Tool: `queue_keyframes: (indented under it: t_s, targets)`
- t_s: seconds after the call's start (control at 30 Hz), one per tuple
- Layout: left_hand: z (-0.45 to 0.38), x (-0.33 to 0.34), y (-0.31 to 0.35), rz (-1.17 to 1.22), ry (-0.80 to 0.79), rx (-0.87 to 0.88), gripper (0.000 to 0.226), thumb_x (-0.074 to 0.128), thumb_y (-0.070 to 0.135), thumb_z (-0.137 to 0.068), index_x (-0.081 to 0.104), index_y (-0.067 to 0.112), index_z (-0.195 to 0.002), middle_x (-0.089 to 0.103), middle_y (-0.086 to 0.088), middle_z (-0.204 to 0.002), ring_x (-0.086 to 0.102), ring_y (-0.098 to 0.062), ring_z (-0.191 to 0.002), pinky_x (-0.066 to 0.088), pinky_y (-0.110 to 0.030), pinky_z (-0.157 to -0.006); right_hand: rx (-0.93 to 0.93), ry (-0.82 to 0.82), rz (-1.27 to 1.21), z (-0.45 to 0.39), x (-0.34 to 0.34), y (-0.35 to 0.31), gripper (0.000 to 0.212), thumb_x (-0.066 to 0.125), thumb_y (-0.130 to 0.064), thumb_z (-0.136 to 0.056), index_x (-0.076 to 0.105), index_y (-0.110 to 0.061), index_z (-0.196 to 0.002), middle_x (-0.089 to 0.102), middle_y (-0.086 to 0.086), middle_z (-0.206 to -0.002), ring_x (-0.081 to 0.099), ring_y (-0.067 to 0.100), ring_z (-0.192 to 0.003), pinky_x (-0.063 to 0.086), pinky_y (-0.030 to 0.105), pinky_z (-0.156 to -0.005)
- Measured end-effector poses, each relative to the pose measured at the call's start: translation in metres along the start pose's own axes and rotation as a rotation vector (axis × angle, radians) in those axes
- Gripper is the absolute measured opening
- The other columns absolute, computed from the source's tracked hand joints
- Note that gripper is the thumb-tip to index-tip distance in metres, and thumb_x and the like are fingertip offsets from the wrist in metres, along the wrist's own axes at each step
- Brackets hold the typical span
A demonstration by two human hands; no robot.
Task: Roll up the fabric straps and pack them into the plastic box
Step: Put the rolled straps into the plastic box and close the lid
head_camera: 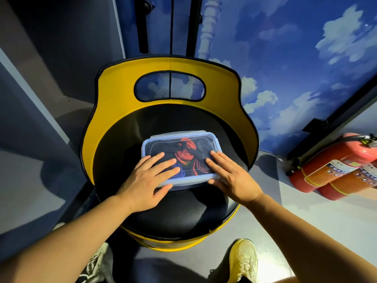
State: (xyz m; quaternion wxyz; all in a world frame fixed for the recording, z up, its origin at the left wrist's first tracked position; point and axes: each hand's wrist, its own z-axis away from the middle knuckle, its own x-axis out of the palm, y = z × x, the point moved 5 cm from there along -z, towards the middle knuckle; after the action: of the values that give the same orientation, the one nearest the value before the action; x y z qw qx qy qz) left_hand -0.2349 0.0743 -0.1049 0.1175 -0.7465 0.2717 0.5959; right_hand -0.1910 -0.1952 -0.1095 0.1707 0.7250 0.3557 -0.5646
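Note:
A clear plastic box (179, 135) with a bluish lid lies on the black seat of a yellow chair (167, 213). Through the lid I see rolled fabric straps (186, 155), mostly red, with a blue one at the lower left and dark ones behind. My left hand (146, 180) lies flat on the lid's near left part, fingers straight, thumb at the front edge. My right hand (230, 174) rests flat on the lid's near right corner, fingers spread, thumb along the front rim.
The chair's yellow backrest (171, 64) with a cut-out handle rises behind the box. Two red fire extinguishers (336, 170) lie on the floor at the right. My shoes (242, 260) show below the seat. Walls close in at left and back.

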Motion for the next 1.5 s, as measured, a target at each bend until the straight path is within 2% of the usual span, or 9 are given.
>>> queue_keyframes:
  t_s: [0.2, 0.43, 0.63, 0.77, 0.87, 1.0, 1.13, 1.33, 1.5]
  targets:
    - [-0.019, -0.001, 0.007, -0.032, 0.000, -0.033, 0.048, 0.052, 0.060, -0.090, 0.068, 0.026, -0.118, 0.058, 0.001, -0.135, 0.046, -0.030, -0.132, 0.041, -0.053, -0.108, 0.058, -0.040, -0.023, 0.002, 0.007, 0.003, 0.060, 0.044, -0.049, -0.103, 0.038, -0.017, -0.154, 0.028, 0.007, -0.163, 0.020, 0.026, -0.153, 0.027, 0.043, -0.122]
    - [-0.022, 0.015, 0.011, -0.225, -0.125, 0.038, 0.059, 0.025, 0.059, -0.100, 0.024, 0.040, -0.157, 0.021, 0.009, -0.165, 0.015, -0.030, -0.154, 0.016, -0.052, -0.121, 0.083, -0.073, 0.067, 0.008, 0.007, -0.001, 0.062, 0.034, -0.052, -0.106, 0.016, -0.029, -0.160, 0.009, 0.001, -0.169, 0.004, 0.022, -0.156, 0.028, 0.052, -0.121]
    - [-0.022, 0.018, 0.013, -0.263, -0.126, 0.042, 0.056, 0.028, 0.052, -0.100, 0.030, 0.039, -0.155, 0.030, 0.005, -0.162, 0.027, -0.037, -0.150, 0.031, -0.060, -0.116, 0.066, -0.013, 0.053, 0.004, 0.012, -0.002, 0.054, 0.037, -0.037, -0.106, 0.033, -0.017, -0.156, 0.027, 0.013, -0.163, 0.021, 0.034, -0.152, 0.036, 0.051, -0.117]
    - [-0.025, 0.014, 0.011, -0.253, -0.151, 0.025, 0.056, 0.028, 0.055, -0.100, 0.030, 0.042, -0.155, 0.028, 0.007, -0.163, 0.026, -0.034, -0.151, 0.029, -0.058, -0.118, 0.056, -0.017, -0.011, 0.004, 0.004, -0.008, 0.059, 0.040, -0.042, -0.106, 0.031, -0.012, -0.156, 0.021, 0.013, -0.165, 0.012, 0.029, -0.155, 0.023, 0.044, -0.124]
    - [-0.027, 0.012, 0.011, -0.229, -0.169, -0.005, 0.056, 0.029, 0.058, -0.099, 0.028, 0.045, -0.154, 0.032, 0.009, -0.161, 0.025, -0.031, -0.151, 0.028, -0.057, -0.118, 0.201, 0.034, -0.167, -0.002, -0.004, -0.018, 0.062, 0.043, -0.051, -0.101, 0.044, -0.012, -0.150, 0.029, 0.009, -0.163, 0.017, 0.022, -0.154, 0.017, 0.037, -0.126]
    - [-0.027, 0.009, 0.014, -0.204, -0.178, -0.011, 0.054, 0.031, 0.057, -0.099, 0.032, 0.047, -0.151, 0.037, 0.010, -0.159, 0.031, -0.033, -0.149, 0.031, -0.058, -0.116, 0.520, 0.308, -0.272, -0.027, -0.007, -0.013, 0.030, 0.052, -0.030, -0.100, 0.068, -0.010, -0.116, 0.055, 0.006, -0.142, 0.049, 0.022, -0.132, 0.040, 0.036, -0.111]
    - [-0.031, 0.003, 0.014, -0.147, -0.197, -0.029, 0.054, 0.035, 0.060, -0.096, 0.035, 0.050, -0.149, 0.035, 0.014, -0.159, 0.030, -0.030, -0.149, 0.026, -0.055, -0.118, 0.732, 0.193, -0.412, -0.049, 0.010, -0.002, 0.039, 0.041, -0.024, -0.106, 0.049, -0.014, -0.143, 0.041, 0.008, -0.155, 0.037, 0.021, -0.144, 0.030, 0.030, -0.116]
    - [-0.033, -0.001, 0.015, -0.097, -0.187, -0.028, 0.053, 0.040, 0.061, -0.095, 0.041, 0.050, -0.146, 0.034, 0.018, -0.159, 0.028, -0.028, -0.150, 0.021, -0.053, -0.119, 0.906, 0.262, -0.505, -0.066, 0.001, 0.020, 0.030, 0.046, -0.031, -0.105, 0.063, -0.029, -0.130, 0.073, 0.002, -0.114, 0.066, 0.021, -0.105, 0.042, 0.022, -0.080]
    - [-0.032, 0.002, 0.017, -0.111, -0.181, -0.034, 0.054, 0.039, 0.060, -0.095, 0.036, 0.051, -0.148, 0.032, 0.018, -0.160, 0.025, -0.026, -0.151, 0.017, -0.053, -0.121, 0.888, 0.395, -0.560, -0.060, 0.016, 0.024, 0.029, 0.053, -0.025, -0.103, 0.070, -0.026, -0.126, 0.070, -0.004, -0.126, 0.063, 0.014, -0.118, 0.048, 0.032, -0.105]
